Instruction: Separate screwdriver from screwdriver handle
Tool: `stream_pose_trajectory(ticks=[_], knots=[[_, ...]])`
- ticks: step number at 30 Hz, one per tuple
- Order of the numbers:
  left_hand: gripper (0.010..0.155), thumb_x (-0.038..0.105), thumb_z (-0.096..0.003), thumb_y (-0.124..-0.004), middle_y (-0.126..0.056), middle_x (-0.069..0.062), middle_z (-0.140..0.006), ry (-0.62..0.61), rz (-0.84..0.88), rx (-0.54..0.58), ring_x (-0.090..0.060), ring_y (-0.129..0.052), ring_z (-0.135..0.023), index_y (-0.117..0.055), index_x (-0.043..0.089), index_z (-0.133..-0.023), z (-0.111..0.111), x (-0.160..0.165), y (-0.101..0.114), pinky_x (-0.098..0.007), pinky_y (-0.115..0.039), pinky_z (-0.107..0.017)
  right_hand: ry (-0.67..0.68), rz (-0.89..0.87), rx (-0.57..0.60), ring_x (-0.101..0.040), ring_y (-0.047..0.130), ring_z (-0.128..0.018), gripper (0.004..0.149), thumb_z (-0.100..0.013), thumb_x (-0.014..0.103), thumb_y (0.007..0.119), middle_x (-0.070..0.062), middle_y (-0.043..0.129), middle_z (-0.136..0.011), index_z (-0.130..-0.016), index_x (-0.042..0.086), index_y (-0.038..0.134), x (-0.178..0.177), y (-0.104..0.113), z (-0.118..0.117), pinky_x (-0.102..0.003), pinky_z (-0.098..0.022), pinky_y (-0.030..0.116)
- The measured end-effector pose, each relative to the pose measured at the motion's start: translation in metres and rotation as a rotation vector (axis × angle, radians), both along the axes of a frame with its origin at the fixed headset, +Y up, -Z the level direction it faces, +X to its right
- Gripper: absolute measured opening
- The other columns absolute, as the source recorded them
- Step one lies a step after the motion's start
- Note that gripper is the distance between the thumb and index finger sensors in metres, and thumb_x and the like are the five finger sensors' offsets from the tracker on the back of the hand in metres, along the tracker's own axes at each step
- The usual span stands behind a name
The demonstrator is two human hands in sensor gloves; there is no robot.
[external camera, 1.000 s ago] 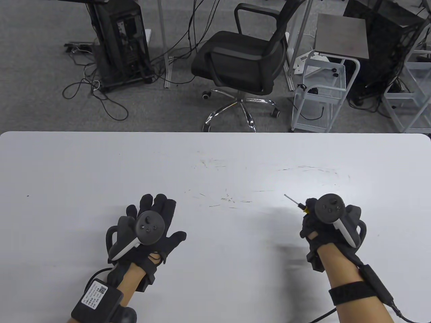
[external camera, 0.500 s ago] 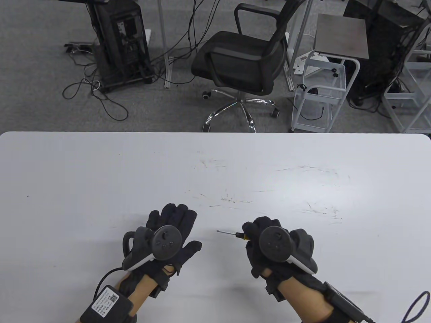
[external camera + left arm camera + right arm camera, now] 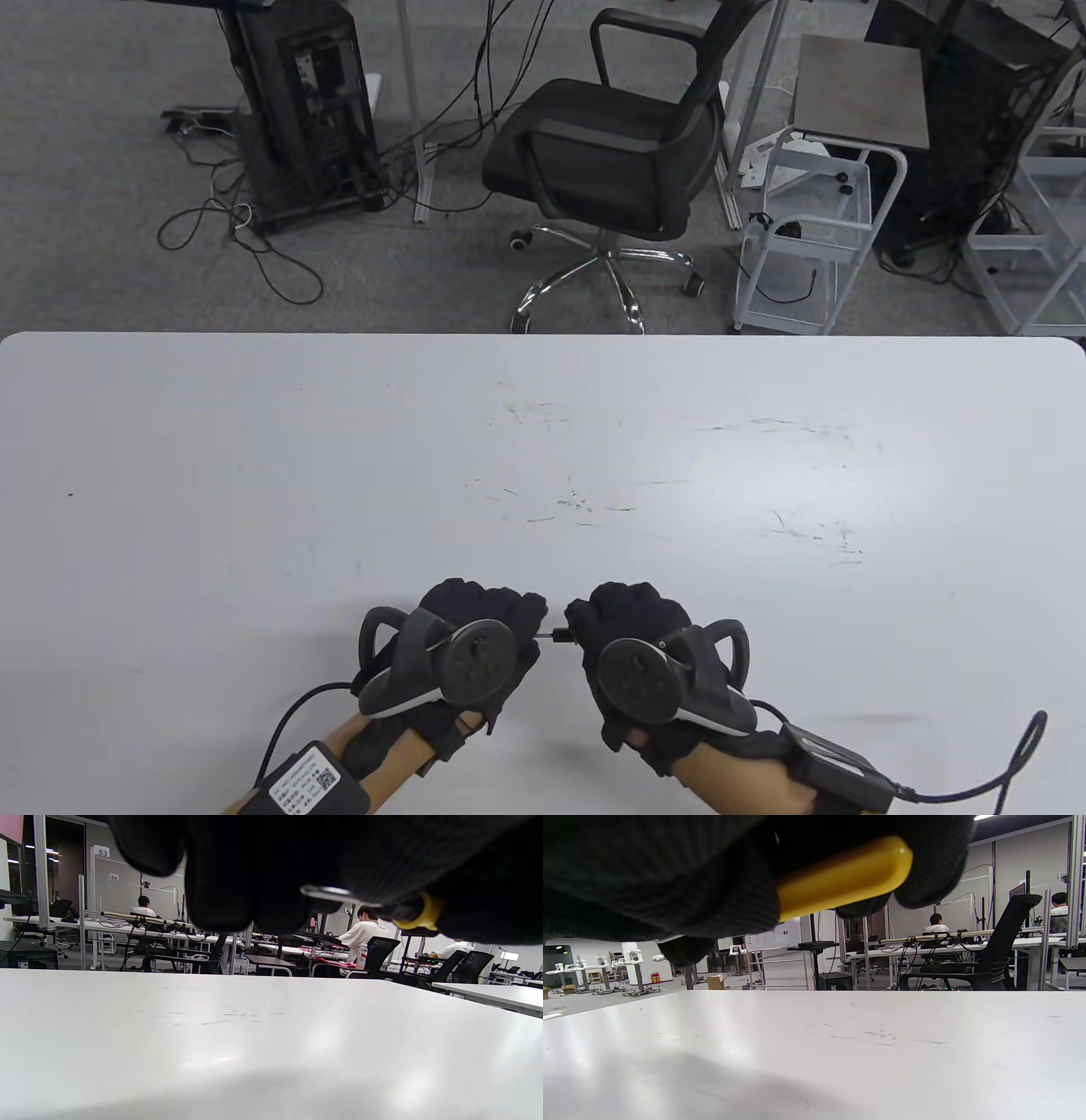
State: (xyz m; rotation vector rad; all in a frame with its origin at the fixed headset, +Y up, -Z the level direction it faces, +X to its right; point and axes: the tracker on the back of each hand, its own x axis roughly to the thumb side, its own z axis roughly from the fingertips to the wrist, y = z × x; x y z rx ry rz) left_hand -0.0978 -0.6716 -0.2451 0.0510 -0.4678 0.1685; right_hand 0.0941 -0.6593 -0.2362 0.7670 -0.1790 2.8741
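My right hand [image 3: 624, 632] grips the yellow screwdriver handle [image 3: 840, 880], held above the white table [image 3: 254, 475] near its front edge. The thin metal shaft [image 3: 553, 633] sticks out leftwards between the two hands. My left hand [image 3: 492, 624] has its fingers closed around the shaft's free end. In the left wrist view the shaft [image 3: 335, 893] runs from my left fingers [image 3: 237, 878] to the handle's yellow collar [image 3: 426, 914]. Most of the tool is hidden by the gloves in the table view.
A black office chair [image 3: 611, 153] stands beyond the table's far edge. A white wire cart [image 3: 806, 229] and a computer tower [image 3: 305, 102] are on the floor behind it. The table bears faint scratch marks [image 3: 577, 505] in the middle.
My right hand carried the screwdriver from the right side leftwards and nearer to me. My left hand moved right to meet it and closed on the shaft.
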Motion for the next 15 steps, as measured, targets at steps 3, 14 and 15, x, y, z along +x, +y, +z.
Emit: stream_pose_trajectory(ticks=[3,14,15], knots=[[0.049,0.045,-0.0454,-0.084,-0.091,0.002,-0.084,-0.002,-0.016,0.013,-0.030,-0.097,-0.069,-0.083,0.029,-0.092,0.0009,0.0024,-0.0005,-0.054,-0.070,-0.068,-0.002,-0.003,-0.006,-0.043,0.073,-0.082,0.048,-0.054,0.028,0.086,-0.007,0.063,-0.097,-0.098,0.015,0.072,0.0009,0.0002,0.0005,-0.058,-0.064,0.068],[0.044,0.040,-0.0454,-0.084,-0.092,0.001,-0.076,-0.031,-0.019,-0.003,-0.029,-0.096,-0.062,-0.086,0.030,-0.088,0.0023,0.0039,0.0022,-0.054,-0.070,-0.068,0.016,0.005,-0.002,-0.043,0.073,-0.083,0.049,-0.054,0.028,0.087,-0.006,0.063,-0.098,-0.098,0.015,0.072,0.0006,0.0017,0.0018,-0.058,-0.065,0.068],[0.044,0.040,-0.0451,-0.084,-0.092,0.001,-0.076,-0.025,-0.028,-0.003,-0.030,-0.096,-0.063,-0.086,0.030,-0.088,0.0020,0.0031,0.0022,-0.054,-0.069,-0.069,0.006,0.016,0.006,-0.043,0.073,-0.083,0.048,-0.054,0.028,0.087,-0.007,0.063,-0.098,-0.098,0.015,0.072,0.0014,0.0021,0.0017,-0.058,-0.065,0.067]])
